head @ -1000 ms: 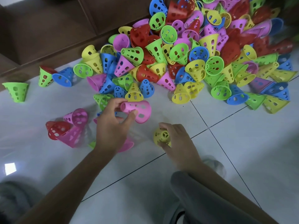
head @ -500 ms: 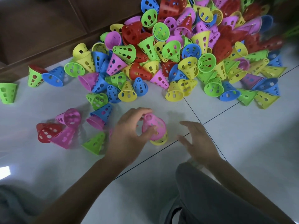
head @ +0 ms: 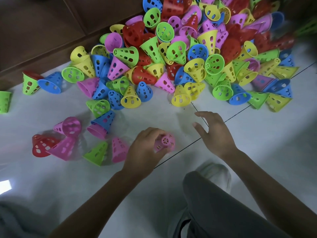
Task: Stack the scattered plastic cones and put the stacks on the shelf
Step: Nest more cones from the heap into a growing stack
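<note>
A big heap of perforated plastic cones (head: 180,54) in red, yellow, green, blue and pink covers the far part of the tiled floor. My left hand (head: 145,150) grips a pink cone (head: 165,143) that stands narrow end up on the floor in front of me; yellow shows through its holes. My right hand (head: 214,133) hovers just right of it, fingers spread and holding nothing. Loose cones lie left of my left hand: a pink one (head: 118,150), a green one (head: 97,153) and a red one (head: 41,146).
Dark wooden shelf panels (head: 42,31) run along the far left behind the heap. My grey-trousered knee (head: 214,203) and a white shoe (head: 214,174) are at the bottom right. A lone green cone (head: 5,102) sits at the left edge.
My left hand carried the pink cone down over the yellow cone that my right hand was holding. My right hand let go of the yellow cone and moved off to the right, opening.
</note>
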The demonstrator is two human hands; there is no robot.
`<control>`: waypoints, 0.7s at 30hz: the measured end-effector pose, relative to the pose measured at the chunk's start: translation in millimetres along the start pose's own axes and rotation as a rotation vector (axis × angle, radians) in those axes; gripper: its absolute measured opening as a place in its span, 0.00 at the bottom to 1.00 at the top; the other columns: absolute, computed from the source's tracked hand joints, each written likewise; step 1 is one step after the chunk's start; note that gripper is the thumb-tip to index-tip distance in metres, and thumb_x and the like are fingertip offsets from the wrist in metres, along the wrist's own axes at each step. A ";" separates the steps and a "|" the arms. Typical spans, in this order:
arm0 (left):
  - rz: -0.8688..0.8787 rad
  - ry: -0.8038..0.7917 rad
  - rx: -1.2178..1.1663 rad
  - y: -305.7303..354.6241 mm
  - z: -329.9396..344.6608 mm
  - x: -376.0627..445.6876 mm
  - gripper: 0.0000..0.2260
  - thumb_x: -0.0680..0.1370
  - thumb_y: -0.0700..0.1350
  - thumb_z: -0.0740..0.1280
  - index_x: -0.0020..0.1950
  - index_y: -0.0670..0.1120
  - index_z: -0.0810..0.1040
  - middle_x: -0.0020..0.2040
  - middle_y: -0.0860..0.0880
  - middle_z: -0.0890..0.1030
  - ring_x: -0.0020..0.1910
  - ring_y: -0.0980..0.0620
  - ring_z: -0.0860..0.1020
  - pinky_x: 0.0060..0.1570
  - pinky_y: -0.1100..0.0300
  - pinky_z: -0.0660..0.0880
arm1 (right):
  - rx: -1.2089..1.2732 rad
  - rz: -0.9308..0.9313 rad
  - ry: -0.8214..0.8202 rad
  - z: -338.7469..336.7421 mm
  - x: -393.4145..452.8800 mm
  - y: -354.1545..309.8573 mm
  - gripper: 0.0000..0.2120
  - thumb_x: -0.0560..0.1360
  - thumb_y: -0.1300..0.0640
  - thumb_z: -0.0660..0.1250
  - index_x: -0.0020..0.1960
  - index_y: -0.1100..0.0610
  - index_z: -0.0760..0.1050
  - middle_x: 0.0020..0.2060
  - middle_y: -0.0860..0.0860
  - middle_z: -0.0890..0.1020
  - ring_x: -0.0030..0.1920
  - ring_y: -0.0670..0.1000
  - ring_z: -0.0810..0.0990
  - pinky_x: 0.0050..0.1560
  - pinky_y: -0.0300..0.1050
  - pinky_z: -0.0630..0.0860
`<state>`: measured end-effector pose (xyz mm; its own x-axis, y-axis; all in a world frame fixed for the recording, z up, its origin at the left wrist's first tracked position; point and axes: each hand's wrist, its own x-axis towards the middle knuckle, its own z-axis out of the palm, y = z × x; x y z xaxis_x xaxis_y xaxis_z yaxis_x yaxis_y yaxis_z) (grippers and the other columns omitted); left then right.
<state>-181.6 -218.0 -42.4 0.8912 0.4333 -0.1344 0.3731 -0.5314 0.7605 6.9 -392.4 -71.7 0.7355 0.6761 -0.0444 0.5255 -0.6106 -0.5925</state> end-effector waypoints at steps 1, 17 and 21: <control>0.013 -0.006 0.000 -0.2 -2.1 -0.1 0.16 0.73 0.51 0.76 0.59 0.53 0.79 0.54 0.58 0.79 0.54 0.55 0.77 0.52 0.54 0.77 | -0.003 -0.007 -0.004 -0.1 2.6 0.7 0.18 0.80 0.49 0.66 0.67 0.55 0.75 0.61 0.50 0.80 0.64 0.52 0.74 0.61 0.46 0.73; -0.047 0.217 0.213 -29.0 -69.2 92.6 0.11 0.78 0.46 0.71 0.59 0.44 0.81 0.55 0.49 0.82 0.53 0.50 0.78 0.49 0.58 0.71 | -0.327 -0.232 -0.061 -5.4 117.4 -3.8 0.28 0.72 0.39 0.69 0.65 0.56 0.77 0.60 0.55 0.77 0.59 0.60 0.74 0.57 0.61 0.76; -0.153 0.305 0.328 -45.7 -70.8 123.6 0.13 0.78 0.49 0.71 0.57 0.42 0.80 0.54 0.42 0.81 0.52 0.41 0.78 0.49 0.51 0.74 | -0.415 -0.220 -0.002 4.8 122.5 -19.0 0.30 0.75 0.35 0.57 0.59 0.59 0.80 0.55 0.59 0.80 0.56 0.63 0.76 0.53 0.58 0.77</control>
<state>-106.8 -88.6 -48.8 0.7213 0.6926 0.0010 0.5998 -0.6254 0.4991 85.0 -296.0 -69.7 0.5868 0.8085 0.0442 0.7957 -0.5656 -0.2166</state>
